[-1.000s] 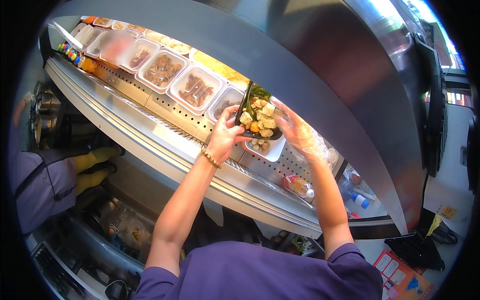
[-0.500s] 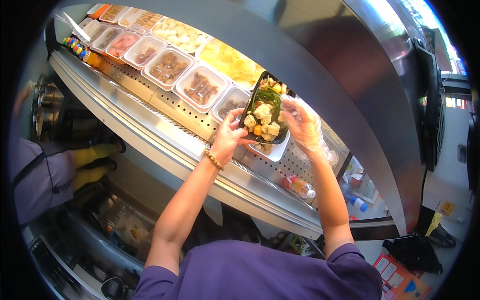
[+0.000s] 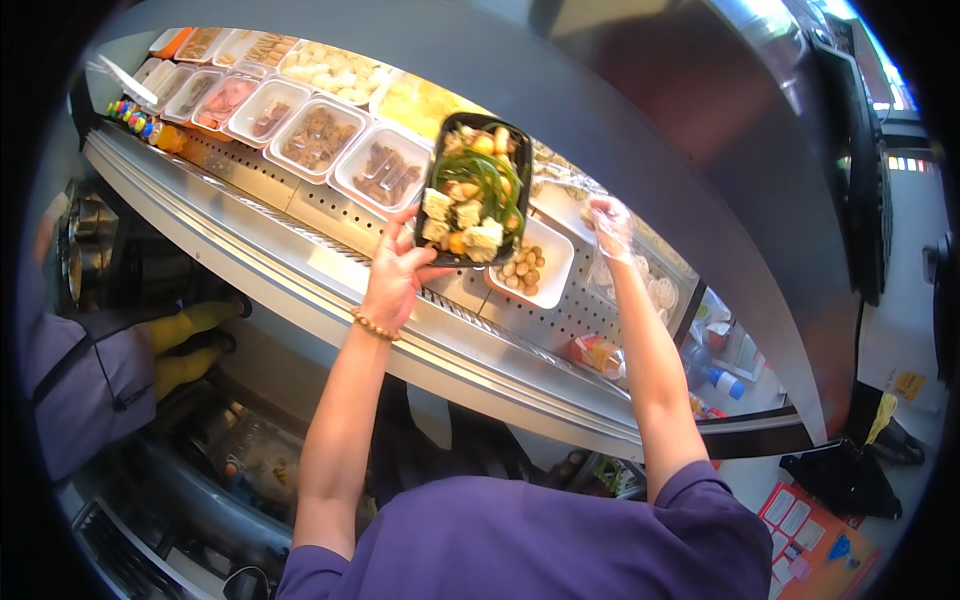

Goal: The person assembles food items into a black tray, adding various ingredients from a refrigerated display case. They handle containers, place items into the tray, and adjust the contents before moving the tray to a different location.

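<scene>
My left hand (image 3: 395, 280) grips the lower left edge of a black food tray (image 3: 527, 160), its fingers under and against the rim. In the tray lie long green strands (image 3: 482, 170), pale spongy cubes (image 3: 482, 238) and several light, rounded pieces. My right hand (image 3: 612, 228), in a clear plastic glove, is right of the tray, over the back of the display case. Its fingers are drawn together; what they hold, if anything, cannot be made out. Between my hands stands a white container (image 3: 562, 262) with small round brownish pieces.
White containers of meat-like food (image 3: 318, 135) line the case on the left, with yellow slices (image 3: 425, 105) behind. Bottles (image 3: 725, 382) lie at its right end. The curved metal hood (image 3: 660, 130) hangs above. Another person (image 3: 95, 370) is at far left.
My left hand and the black tray have shifted left, uncovering the container of round pieces. My right hand has left the tray and moved right, its fingers now drawn together.
</scene>
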Action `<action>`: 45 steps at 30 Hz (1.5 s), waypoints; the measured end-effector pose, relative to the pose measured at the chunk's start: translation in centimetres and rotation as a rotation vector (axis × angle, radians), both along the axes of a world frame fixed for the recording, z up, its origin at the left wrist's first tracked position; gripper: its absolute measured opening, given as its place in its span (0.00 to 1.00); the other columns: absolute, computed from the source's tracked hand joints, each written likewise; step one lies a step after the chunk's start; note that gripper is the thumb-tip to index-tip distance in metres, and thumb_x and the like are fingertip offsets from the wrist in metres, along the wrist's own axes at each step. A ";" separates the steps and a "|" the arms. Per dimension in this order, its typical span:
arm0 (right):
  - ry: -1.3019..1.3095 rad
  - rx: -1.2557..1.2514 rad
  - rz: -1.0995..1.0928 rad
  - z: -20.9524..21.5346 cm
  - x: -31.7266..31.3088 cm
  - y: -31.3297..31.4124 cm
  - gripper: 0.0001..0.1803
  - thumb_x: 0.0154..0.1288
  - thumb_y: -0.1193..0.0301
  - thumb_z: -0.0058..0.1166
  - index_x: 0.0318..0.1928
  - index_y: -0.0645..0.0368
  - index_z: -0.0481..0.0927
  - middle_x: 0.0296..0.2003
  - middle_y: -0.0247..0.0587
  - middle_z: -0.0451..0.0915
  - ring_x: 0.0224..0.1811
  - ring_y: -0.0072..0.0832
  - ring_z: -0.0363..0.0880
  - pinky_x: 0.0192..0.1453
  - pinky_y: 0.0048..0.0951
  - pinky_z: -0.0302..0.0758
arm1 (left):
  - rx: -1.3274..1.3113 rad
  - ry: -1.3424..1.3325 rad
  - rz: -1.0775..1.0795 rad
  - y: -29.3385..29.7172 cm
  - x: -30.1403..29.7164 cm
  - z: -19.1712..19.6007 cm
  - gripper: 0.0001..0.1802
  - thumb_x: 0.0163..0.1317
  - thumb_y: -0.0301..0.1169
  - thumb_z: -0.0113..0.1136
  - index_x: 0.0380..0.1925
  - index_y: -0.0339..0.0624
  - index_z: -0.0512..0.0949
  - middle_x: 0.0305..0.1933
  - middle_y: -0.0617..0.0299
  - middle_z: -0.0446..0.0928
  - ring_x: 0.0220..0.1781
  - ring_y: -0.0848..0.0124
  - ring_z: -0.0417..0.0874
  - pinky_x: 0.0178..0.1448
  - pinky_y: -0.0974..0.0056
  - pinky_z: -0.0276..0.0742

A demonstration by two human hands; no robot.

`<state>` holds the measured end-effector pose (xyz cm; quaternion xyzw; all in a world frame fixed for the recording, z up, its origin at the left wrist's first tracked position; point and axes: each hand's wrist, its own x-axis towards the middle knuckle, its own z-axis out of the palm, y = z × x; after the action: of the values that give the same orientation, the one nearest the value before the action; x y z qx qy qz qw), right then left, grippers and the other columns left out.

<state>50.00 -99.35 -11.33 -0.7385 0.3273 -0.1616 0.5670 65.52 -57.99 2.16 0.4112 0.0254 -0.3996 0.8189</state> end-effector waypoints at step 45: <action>0.374 -0.759 0.136 3.6 4.4 -10.0 0.16 0.56 0.66 0.62 0.45 0.58 0.84 0.31 0.39 0.83 0.33 0.23 0.82 0.41 0.25 0.78 | -0.061 0.018 0.250 7.4 3.6 1.3 0.34 0.61 0.15 0.48 0.68 0.45 0.57 0.55 0.49 0.78 0.51 0.58 0.85 0.50 0.56 0.89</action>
<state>54.45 -109.38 -7.76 -0.9313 0.2922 -0.0962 0.1951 69.16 -50.55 3.42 0.3761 0.0718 -0.2986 0.8742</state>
